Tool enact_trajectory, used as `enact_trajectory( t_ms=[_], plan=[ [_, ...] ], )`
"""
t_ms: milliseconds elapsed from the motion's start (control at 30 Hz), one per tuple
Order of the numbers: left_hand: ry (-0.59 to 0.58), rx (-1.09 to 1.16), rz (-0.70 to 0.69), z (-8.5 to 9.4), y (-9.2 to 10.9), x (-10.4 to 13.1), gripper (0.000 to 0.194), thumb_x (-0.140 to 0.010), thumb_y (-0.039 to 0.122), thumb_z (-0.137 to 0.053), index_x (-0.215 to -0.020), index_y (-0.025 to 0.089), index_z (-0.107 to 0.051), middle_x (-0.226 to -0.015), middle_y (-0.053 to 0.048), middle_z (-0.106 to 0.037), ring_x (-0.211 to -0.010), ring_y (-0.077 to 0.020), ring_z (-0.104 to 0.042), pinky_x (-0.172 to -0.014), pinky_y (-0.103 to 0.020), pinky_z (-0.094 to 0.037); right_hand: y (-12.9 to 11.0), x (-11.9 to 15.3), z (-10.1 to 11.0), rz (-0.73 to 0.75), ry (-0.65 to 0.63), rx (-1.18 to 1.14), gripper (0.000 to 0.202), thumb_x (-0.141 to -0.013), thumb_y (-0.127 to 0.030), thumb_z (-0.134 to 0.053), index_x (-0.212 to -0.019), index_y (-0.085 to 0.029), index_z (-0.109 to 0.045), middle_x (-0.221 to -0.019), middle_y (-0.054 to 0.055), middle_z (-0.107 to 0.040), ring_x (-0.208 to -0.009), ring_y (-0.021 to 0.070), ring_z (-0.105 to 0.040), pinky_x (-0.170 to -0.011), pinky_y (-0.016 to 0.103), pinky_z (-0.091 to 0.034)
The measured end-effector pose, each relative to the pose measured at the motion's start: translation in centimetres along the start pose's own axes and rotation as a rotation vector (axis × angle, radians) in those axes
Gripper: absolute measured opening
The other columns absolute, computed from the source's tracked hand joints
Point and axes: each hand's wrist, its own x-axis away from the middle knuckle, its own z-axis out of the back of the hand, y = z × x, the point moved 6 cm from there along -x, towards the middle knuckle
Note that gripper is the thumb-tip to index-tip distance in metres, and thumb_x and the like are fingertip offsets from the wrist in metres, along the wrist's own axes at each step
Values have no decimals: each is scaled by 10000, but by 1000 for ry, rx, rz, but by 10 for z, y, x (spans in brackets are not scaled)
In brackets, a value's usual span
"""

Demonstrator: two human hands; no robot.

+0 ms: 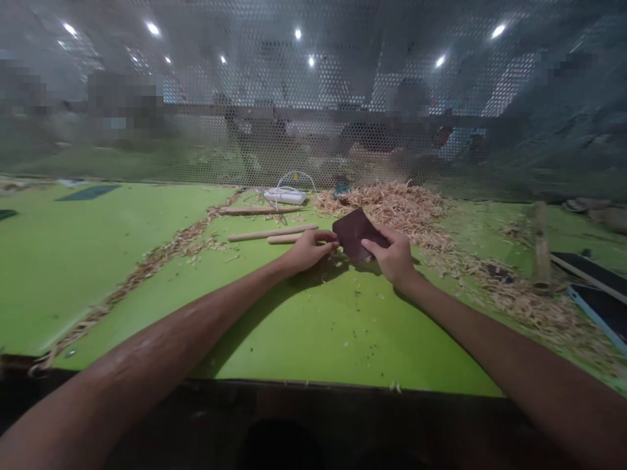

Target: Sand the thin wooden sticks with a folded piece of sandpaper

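My right hand (394,256) grips a dark brown piece of sandpaper (356,234), thumb pressed on its face and the other fingers hidden behind it. The sheet is tilted up above the green table (313,326). My left hand (310,250) is closed at the sandpaper's left edge, its fingertips bent together. What they hold, if anything, I cannot make out. Just behind the left hand lies a short visible length of rounded wooden stick (284,239), partly covered by that hand. A longer wooden stick (269,233) lies beyond it.
A heap of wood shavings (401,205) spreads behind and right of my hands. Farther back are a white power strip (285,196) with a cable and a flat wooden strip (262,210). At right are a bamboo piece (541,251) and phones (600,313). A perforated screen (304,143) stands behind.
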Motion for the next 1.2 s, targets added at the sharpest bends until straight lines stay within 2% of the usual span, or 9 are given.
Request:
enact_trajectory(
  t_ms=[133, 233, 367, 500, 667, 767, 1000, 1200],
  plan=[
    [-62, 73, -33, 3, -2, -1, 321, -893, 465, -819, -918, 152, -748, -798, -22, -735, -677, -136, -659, -710, -288, -561, 5, -2, -2, -66, -13, -115, 173, -740, -309, -798, -871, -202, -758, -700, 10, -671, -537, 166, -586, -486, 310, -543],
    [-164, 135, -48, 1, 3, 2, 364, -875, 506, -844, -894, 156, -746, -809, -17, -722, -686, -126, -655, -723, -287, -562, 9, -2, -4, -110, -25, -201, 192, -717, -322, -832, -853, -199, -777, -688, 6, -684, -533, 156, -578, -484, 299, -534],
    [-293, 224, -23, -4, 10, 7, 353, -887, 479, -860, -889, 150, -733, -817, -27, -717, -708, -126, -669, -736, -293, -574, 16, -2, -10, -183, -71, -287, 246, -657, -319, -883, -842, -181, -798, -702, 13, -721, -539, 155, -595, -480, 290, -533],
    [-328, 279, 42, -6, 9, 8, 303, -909, 420, -857, -908, 148, -722, -838, -42, -735, -718, -120, -675, -724, -279, -577, 20, -2, -12, -230, -92, -351, 292, -627, -312, -901, -864, -166, -809, -724, 17, -744, -553, 154, -613, -456, 264, -510],
    [-286, 269, 121, -7, 7, 9, 257, -915, 368, -850, -886, 151, -715, -831, -46, -742, -714, -120, -676, -712, -273, -582, 19, 0, -11, -259, -97, -337, 279, -658, -298, -891, -890, -170, -801, -777, 36, -765, -570, 151, -607, -480, 273, -522],
    [-254, 263, 113, -6, 6, 8, 255, -909, 365, -855, -882, 150, -719, -831, -44, -742, -725, -126, -684, -739, -282, -591, 19, 1, -10, -256, -73, -299, 276, -675, -296, -869, -907, -170, -790, -773, 42, -760, -559, 151, -589, -484, 282, -519],
    [-93, 240, 72, 2, -12, -2, 278, -894, 389, -862, -935, 156, -714, -754, -5, -717, -636, -116, -655, -679, -277, -577, 12, -1, -6, -148, -59, -176, 189, -753, -324, -830, -867, -190, -761, -712, 34, -702, -560, 162, -587, -523, 311, -542],
    [-51, 283, 125, 1, -13, -1, 274, -862, 351, -893, -895, 139, -724, -777, -20, -745, -643, -112, -667, -667, -266, -589, 2, 0, -5, -41, -40, -61, 186, -775, -368, -767, -844, -200, -722, -718, 4, -670, -526, 146, -562, -497, 300, -512]
  ],
)
